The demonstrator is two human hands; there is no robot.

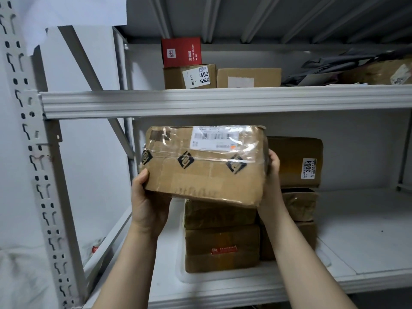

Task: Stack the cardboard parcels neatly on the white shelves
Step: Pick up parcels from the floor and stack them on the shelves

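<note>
I hold a taped cardboard parcel (204, 166) with a white shipping label, above a stack of brown parcels (221, 237) on the lower white shelf (365, 248). My left hand (148, 201) grips its lower left corner, thumb on the front face. At the parcel's right end, my right hand (273, 168) curls its fingers round the edge. The parcel hangs tilted, its bottom edge close over the top of the stack; whether they touch I cannot tell. Behind to the right stands a second stack, topped by a parcel marked 3004 (296, 161).
The upper shelf beam (223, 101) runs just above the held parcel. On that shelf sit a red box (181, 51) atop a labelled carton (189, 76), another carton (248, 78) and grey bags (323, 68). A perforated upright post (38, 166) stands at left.
</note>
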